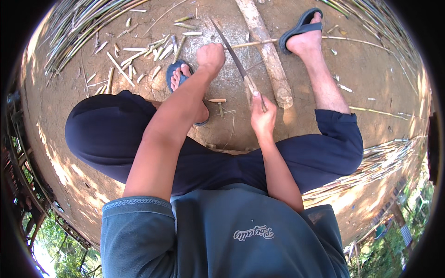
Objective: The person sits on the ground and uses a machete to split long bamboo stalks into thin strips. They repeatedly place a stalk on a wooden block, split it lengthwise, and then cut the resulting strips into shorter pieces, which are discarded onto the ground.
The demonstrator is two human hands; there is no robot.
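Observation:
My left hand (pixel 211 58) is closed in a fist around the end of a thin, pale cane stalk (pixel 252 44). From the fist the stalk runs right, across a wooden log (pixel 271 60) and towards my right foot. My right hand (pixel 263 116) grips the wooden handle of a long-bladed knife (pixel 237 62). The narrow dark blade points up and to the left, passing just right of my left fist, over the stalk. Whether the edge touches the stalk, I cannot tell.
Short cut stalk pieces (pixel 157 48) litter the dirt floor on the left. Long stalks lie in bundles at the far left (pixel 88 28), the far right (pixel 371 14) and the near right (pixel 384 162). My sandalled feet (pixel 303 32) flank the log.

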